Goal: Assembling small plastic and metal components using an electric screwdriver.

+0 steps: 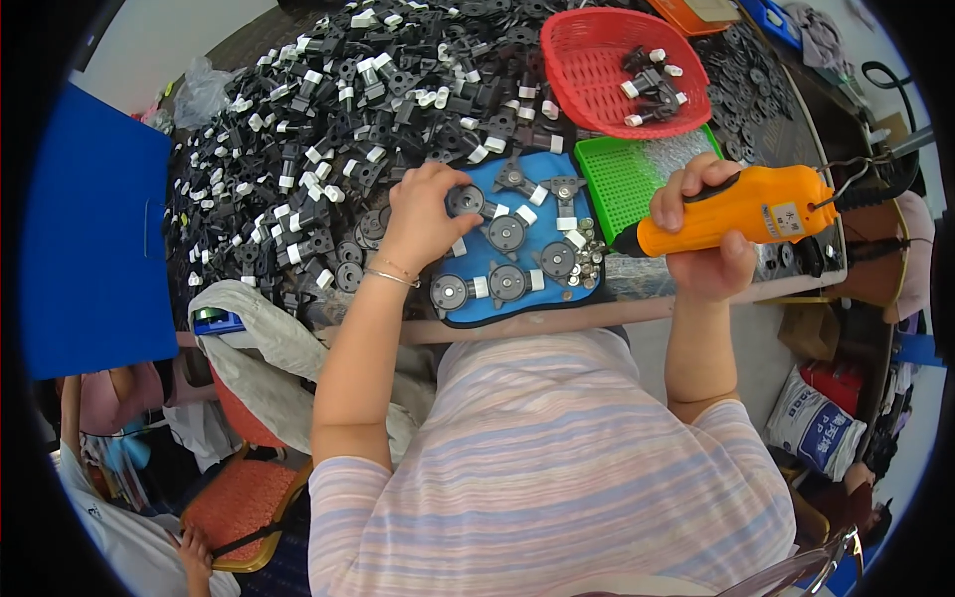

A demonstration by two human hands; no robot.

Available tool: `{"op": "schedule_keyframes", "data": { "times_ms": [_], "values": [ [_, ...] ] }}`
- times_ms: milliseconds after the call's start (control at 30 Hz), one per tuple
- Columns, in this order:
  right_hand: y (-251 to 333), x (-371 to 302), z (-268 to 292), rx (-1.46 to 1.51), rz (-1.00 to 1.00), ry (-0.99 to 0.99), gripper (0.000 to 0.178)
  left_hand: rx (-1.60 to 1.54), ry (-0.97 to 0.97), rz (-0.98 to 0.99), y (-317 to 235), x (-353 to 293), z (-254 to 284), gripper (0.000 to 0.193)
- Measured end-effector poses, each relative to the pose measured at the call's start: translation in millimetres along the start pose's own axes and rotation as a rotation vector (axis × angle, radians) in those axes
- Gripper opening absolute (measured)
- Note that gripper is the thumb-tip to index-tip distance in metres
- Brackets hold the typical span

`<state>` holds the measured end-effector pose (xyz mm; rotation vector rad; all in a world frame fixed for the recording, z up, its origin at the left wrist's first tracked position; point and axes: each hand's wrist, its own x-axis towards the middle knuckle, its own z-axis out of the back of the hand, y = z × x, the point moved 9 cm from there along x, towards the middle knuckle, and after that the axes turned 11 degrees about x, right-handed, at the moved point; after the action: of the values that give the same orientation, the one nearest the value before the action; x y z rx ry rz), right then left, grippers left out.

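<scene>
A blue mat (547, 187) lies at the table's front edge with several black round parts with white ends on it. At its left side my left hand (426, 211) pinches one black round part (465, 200) between thumb and fingers, with the part resting on the mat. My right hand (704, 224) is wrapped round an orange electric screwdriver (766, 206), held level with its black tip pointing left. That tip is just right of a small pile of shiny screws (585, 261) on the mat. Another round part (507, 233) lies near the mat's middle.
A big heap of black and white parts (348, 109) covers the table's left and back. A red basket (559, 50) holds several parts; a green tray (609, 184) lies in front of it. Black discs (751, 85) pile up at right. Grey cloth (239, 348) hangs at the front left.
</scene>
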<state>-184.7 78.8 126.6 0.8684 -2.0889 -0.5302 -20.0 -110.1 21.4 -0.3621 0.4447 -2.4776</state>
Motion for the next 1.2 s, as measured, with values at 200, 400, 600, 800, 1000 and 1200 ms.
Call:
{"op": "schedule_keyframes", "data": {
  "times_ms": [200,400,600,800,1000,1200],
  "values": [
    [1.9,-3.3,4.6,0.006,0.010,-0.013,0.050,-0.074,0.033,-0.021,-2.0,5.0,-3.6,0.042],
    [8.4,-0.4,4.9,0.024,0.025,0.008,0.051,-0.087,0.023,-0.039,-1.6,2.2,-8.8,0.043],
    [27.7,1.4,18.8,-0.095,0.097,-0.053,0.051,-0.226,0.048,-0.011,4.5,1.6,-18.3,0.046],
    [45.5,8.6,76.6,-0.405,0.303,-0.237,0.035,-0.300,0.113,0.031,3.9,3.8,-24.5,0.051],
    [31.9,8.1,84.8,-0.483,0.305,-0.273,0.021,-0.306,0.147,0.061,2.2,4.1,-23.3,0.051],
    [31.3,18.1,92.4,-0.455,0.402,-0.267,0.020,-0.273,0.229,0.070,6.2,4.7,-30.9,0.045]
  ]
}}
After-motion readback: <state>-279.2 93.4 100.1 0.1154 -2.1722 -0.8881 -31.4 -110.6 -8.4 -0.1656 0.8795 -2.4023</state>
